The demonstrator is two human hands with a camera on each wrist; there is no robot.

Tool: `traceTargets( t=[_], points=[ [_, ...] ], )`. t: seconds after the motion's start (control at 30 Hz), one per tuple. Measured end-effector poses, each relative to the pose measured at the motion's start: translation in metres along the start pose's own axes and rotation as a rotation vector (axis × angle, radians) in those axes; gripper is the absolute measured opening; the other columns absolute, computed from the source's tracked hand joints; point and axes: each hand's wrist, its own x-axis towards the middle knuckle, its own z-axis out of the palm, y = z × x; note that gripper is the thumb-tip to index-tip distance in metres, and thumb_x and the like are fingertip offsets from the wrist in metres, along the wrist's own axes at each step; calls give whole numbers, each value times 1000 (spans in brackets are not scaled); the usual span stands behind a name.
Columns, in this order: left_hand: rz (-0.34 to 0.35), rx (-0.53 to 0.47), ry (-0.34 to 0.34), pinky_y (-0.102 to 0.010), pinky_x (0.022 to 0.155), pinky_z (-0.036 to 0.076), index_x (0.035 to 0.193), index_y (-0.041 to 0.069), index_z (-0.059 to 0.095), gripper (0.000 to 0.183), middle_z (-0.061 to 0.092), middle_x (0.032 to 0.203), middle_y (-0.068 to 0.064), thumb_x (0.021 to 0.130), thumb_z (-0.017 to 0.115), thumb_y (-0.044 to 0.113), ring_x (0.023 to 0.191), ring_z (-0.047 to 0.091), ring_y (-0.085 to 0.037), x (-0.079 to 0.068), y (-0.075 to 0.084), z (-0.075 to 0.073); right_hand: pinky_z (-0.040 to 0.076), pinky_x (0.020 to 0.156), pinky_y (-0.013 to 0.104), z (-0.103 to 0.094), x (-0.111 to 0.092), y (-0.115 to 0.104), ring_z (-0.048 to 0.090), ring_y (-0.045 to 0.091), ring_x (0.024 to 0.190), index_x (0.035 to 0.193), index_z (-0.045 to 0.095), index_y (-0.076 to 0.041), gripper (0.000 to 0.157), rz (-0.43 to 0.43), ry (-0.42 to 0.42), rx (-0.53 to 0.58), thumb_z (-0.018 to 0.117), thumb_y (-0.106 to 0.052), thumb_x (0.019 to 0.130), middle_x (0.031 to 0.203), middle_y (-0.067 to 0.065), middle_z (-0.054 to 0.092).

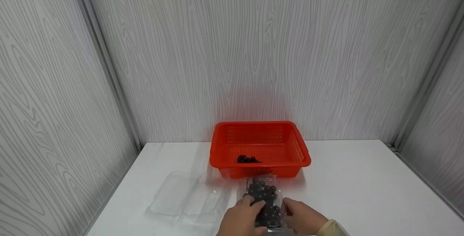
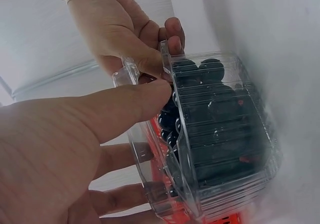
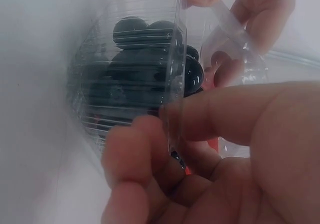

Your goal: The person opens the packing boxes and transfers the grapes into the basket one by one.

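A clear plastic clamshell box of dark grapes sits between my two hands, just in front of the red basket. Its lid stands partly raised from the base in the left wrist view. My left hand holds the lid edge, the thumb inside the gap and the other fingers on the lid's outer side. On the box's right side, my right hand pinches the rim, fingers curled against the ribbed outer wall. A few more dark grapes lie inside the basket near its front wall.
Left of my hands, an opened clear plastic clamshell lies on the white table. The basket stands near the back wall. Grey wood-grain panels enclose the sides.
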Motion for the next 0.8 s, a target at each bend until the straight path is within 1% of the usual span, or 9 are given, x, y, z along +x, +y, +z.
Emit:
traceTargets(
  t=[0.1,0.2,0.43,0.5,0.6,0.67,0.7,0.73,0.8],
  points=[
    [5,-14,7,-45,83,54,124,34,61,60,59,109,-6,69,78,53,83,55,-18,-1,0,0,46,58,34,0,1,1,54,20,72,113,57,-18,27,-13,-9,14,67,-22,88,83,4,59],
    [14,-6,7,-44,82,54,124,35,61,60,59,108,-5,69,77,54,84,55,-18,0,-1,-1,46,59,34,0,2,2,55,20,73,114,57,-18,29,-6,-16,28,67,-21,87,84,3,60],
    [29,5,-11,-45,83,53,125,36,60,61,58,111,-4,70,75,57,92,54,-19,0,-3,-3,48,58,35,-1,3,2,56,20,72,116,57,-18,30,0,-25,49,66,-18,88,85,4,61],
    [34,12,-18,-46,87,51,126,36,59,65,58,113,-3,69,71,64,95,53,-20,0,-4,-4,49,59,35,-1,2,2,56,20,73,116,57,-18,30,8,-22,56,67,-20,88,86,4,61],
    [37,-1,-22,-51,96,44,125,37,58,74,55,119,-1,64,63,78,104,50,-22,-1,-5,-4,49,62,36,-2,0,0,55,21,76,116,58,-18,31,26,-24,73,68,-19,87,88,4,62],
    [59,-9,-15,-51,102,39,124,35,59,77,53,124,1,63,58,82,112,47,-23,-1,-6,-3,48,65,36,-2,-2,-1,55,21,78,113,59,-17,29,28,-24,71,68,-17,86,89,3,62],
    [81,-9,-5,-51,104,37,124,33,59,76,51,126,1,65,58,81,115,45,-23,-1,-6,-3,47,67,36,-2,-2,-2,55,21,79,111,59,-16,27,29,-26,68,69,-15,85,89,3,63],
    [99,-13,3,-50,105,36,122,31,59,73,51,127,2,67,59,79,117,44,-23,-1,-7,-3,47,68,36,-2,-3,-2,55,21,79,108,60,-16,25,30,-26,67,69,-13,85,88,3,63],
    [147,5,19,-46,104,38,121,27,60,65,51,126,3,73,61,72,117,45,-20,0,-7,-2,47,70,37,-1,-3,-3,55,20,79,104,60,-15,22,25,-22,50,69,-12,84,87,2,64]
  ],
)
